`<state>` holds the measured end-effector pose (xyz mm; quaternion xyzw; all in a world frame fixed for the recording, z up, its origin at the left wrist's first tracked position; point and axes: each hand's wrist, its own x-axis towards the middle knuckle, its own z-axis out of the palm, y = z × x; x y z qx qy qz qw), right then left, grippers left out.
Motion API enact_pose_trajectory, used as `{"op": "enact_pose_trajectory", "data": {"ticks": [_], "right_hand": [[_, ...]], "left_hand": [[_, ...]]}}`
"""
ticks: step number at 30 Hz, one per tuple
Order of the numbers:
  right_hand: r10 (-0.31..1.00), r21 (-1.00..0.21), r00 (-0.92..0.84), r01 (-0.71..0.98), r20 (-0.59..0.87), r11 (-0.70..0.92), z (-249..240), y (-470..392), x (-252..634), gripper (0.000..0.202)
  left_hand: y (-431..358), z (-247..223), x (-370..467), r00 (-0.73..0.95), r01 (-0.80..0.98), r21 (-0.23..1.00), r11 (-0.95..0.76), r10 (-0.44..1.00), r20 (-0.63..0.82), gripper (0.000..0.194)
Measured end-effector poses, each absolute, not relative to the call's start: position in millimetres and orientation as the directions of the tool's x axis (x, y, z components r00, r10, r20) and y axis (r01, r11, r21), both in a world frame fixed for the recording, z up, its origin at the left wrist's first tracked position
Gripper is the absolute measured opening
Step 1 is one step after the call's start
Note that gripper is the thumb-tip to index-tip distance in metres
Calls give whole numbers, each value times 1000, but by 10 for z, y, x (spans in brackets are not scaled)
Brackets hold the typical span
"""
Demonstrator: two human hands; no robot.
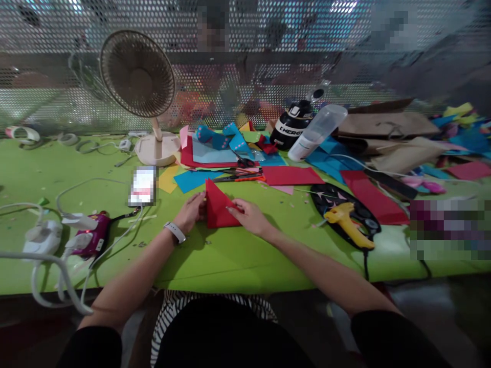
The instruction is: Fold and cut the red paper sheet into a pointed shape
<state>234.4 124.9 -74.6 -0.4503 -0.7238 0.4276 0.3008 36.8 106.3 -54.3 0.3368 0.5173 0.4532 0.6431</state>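
right, my left grip (pixel 196 207) is closed on the left edge of a folded piece of red paper (pixel 220 208), and my right grip (pixel 244 213) pinches its slanting right side, thumb and fingers together on it. the folded piece stands out in a peak at its left and lies between my two hands, over the green counter (pixel 230 260), close to its front edge. just beyond it are a blue sheet (pixel 196 180), a yellow sheet (pixel 168 179) and scissors with orange handles (pixel 249 178), and to the right of those a flat red sheet (pixel 292 175). off to my left a phone (pixel 142 186) lies near the foot of a beige fan (pixel 157 148), with a purple power bank or socket block (pixel 92 236) nearer me; i can't tell which. on my right a yellow glue gun (pixel 351 225) rests on a black palette-shaped tray (pixel 326 195). farther back, a clear bottle (pixel 318 133) leans beside a black jug (pixel 293 125), with brown paper (pixel 406 153) to their right.
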Motion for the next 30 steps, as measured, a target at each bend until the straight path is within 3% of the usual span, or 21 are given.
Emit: {"op": "enact_pose_trajectory", "data": {"ticks": [2, 10, 14, 17, 20, 25, 30], "right_hand": [[908, -893, -415, 386, 57, 232, -747, 1251, 2349, 27], [896, -900, -437, 354, 80, 254, -714, 1218, 2372, 29], [895, -831, -385, 405, 223, 381, -659, 1145, 2381, 29], [888, -798, -384, 437, 253, 416, -635, 1121, 2384, 28], [885, -798, -403, 440, 233, 411, -644, 1129, 2387, 28], [873, -832, -447, 396, 194, 388, -661, 1141, 2385, 30], [906, -841, -360, 398, 224, 367, -603, 1144, 2396, 27]], "left_hand": [[1036, -517, 391, 75, -239, 909, 343, 939, -334, 47], [999, -536, 427, 121, -230, 940, 251, 966, -229, 52], [1014, -569, 407, 128, -281, 947, 157, 984, -126, 82], [1016, -569, 400, 113, -292, 951, 101, 991, -71, 90], [1017, -547, 400, 95, -302, 942, 143, 988, -120, 85], [1019, -526, 400, 98, -256, 939, 232, 972, -213, 41], [998, -524, 419, 89, -159, 968, 192, 980, -180, 41]]}}
